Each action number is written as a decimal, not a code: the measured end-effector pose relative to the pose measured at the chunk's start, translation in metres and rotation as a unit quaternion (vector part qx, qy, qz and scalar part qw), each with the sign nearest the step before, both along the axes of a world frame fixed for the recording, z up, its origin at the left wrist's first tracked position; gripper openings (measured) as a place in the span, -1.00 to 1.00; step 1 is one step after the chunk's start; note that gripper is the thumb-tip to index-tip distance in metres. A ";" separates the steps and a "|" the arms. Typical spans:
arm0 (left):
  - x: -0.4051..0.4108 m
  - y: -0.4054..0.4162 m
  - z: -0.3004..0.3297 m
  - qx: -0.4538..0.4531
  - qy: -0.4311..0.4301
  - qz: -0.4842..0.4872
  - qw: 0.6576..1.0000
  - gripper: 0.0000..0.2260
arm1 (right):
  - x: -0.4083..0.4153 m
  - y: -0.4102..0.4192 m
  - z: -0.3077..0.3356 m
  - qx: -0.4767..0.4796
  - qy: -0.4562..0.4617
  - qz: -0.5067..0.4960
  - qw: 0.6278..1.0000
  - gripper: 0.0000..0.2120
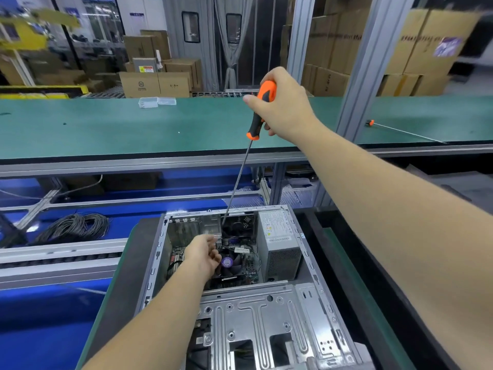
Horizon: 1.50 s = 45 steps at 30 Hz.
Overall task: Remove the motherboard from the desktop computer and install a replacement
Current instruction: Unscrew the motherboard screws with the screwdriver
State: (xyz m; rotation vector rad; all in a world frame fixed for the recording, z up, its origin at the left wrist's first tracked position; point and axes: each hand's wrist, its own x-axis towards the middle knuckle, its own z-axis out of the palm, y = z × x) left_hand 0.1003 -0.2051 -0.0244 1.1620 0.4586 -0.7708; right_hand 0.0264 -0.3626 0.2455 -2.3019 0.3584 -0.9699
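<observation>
Right hand [282, 102] grips long orange screwdriver [260, 108] at frame centre, tip down inside open computer case [266, 311]; left hand [204, 253], fingers loosely curled, rests over motherboard [240, 273] beside CPU fan [229, 261].

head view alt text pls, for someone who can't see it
A right hand grips a long orange-and-black screwdriver, its tip down inside an open grey desktop computer case, while the left hand reaches in beside the purple-hubbed cooler fan.

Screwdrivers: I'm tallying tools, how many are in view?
2: one screwdriver gripped in the right hand, shaft reaching into the computer case; another screwdriver lying on the green bench, far right.
</observation>
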 end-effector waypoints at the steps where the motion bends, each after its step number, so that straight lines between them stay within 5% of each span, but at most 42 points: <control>1: 0.000 -0.001 0.005 -0.008 0.000 -0.008 1.000 -0.86 | 0.000 0.002 -0.003 -0.003 0.000 0.003 1.000 -0.60; 7: -0.003 0.008 0.033 -0.063 0.030 -0.026 0.997 -0.74 | 0.001 0.007 -0.023 -0.049 0.022 0.001 0.999 -0.64; 12: 0.012 0.036 0.041 0.102 -0.122 -0.054 0.986 -0.76 | -0.005 0.005 -0.030 -0.045 0.015 -0.007 0.999 -0.64; 14: 0.017 0.051 0.040 0.254 -0.265 -0.061 0.928 -0.73 | -0.006 0.006 -0.034 -0.045 0.010 -0.007 0.999 -0.64; 17: 0.021 0.074 0.030 0.455 -0.473 -0.111 0.746 -0.62 | -0.005 0.009 -0.037 -0.053 0.017 -0.009 0.998 -0.62; 19: 0.022 0.086 0.022 0.523 -0.523 -0.129 0.661 -0.61 | -0.004 0.012 -0.038 -0.054 0.029 -0.010 0.998 -0.60; 24: 0.015 0.095 0.000 0.545 -0.583 -0.130 0.589 -0.59 | -0.001 0.016 -0.046 -0.065 0.040 -0.008 0.997 -0.64; 35: 0.020 0.096 -0.004 0.495 -0.580 -0.096 0.640 -0.58 | 0.015 0.021 -0.050 -0.021 -0.009 -0.010 1.000 -0.60; 45: 0.017 0.096 -0.002 0.499 -0.581 -0.102 0.634 -0.58 | 0.003 0.015 -0.002 0.043 -0.073 0.001 0.996 -0.72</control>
